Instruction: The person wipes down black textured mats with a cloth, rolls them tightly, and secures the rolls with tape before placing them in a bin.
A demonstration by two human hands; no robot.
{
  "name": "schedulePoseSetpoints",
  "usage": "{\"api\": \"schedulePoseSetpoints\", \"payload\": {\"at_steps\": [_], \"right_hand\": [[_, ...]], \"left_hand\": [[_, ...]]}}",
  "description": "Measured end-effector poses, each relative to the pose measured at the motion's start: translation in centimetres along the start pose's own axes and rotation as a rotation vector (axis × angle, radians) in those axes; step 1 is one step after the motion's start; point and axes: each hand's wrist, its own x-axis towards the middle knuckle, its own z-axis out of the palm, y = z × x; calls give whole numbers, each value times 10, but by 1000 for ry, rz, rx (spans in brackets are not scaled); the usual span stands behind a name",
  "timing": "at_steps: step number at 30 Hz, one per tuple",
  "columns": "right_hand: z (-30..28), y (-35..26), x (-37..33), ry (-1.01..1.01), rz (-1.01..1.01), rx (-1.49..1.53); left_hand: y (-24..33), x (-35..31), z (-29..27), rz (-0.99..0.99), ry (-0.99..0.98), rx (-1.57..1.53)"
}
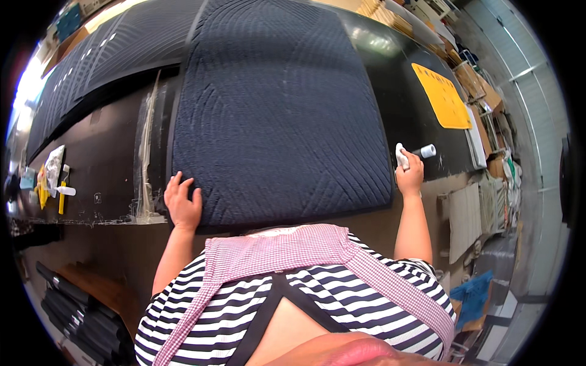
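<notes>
Navy mat (274, 110), mid-table (110, 165), running near to far.
I see a textured face with curved and slanting grooves, dark border. Left hand (183, 201) rests at its near-left edge, fingers spread, gripping nothing; right hand (411, 175), arm outstretched, grasps a white wad (401, 156) just right of it.

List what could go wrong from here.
The dark blue quilted mat seems to reach the near edge of the table, so a tug by the left hand, at its near left corner, might pull it askew. The right hand, holding a white wad, is close to a white cylinder and could knock it rolling.
</notes>
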Motion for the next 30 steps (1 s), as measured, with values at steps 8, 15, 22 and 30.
{"api": "schedulePoseSetpoints", "payload": {"at_steps": [8, 15, 22, 30], "right_hand": [[6, 138, 8, -317, 239, -414], [33, 114, -145, 190, 311, 390], [15, 97, -194, -274, 1346, 1469], [-40, 69, -62, -83, 377, 1539]], "left_hand": [[8, -86, 21, -652, 636, -458], [97, -139, 26, -1122, 106, -1512], [203, -104, -9, -900, 270, -1133], [218, -3, -9, 17, 392, -1026]]}}
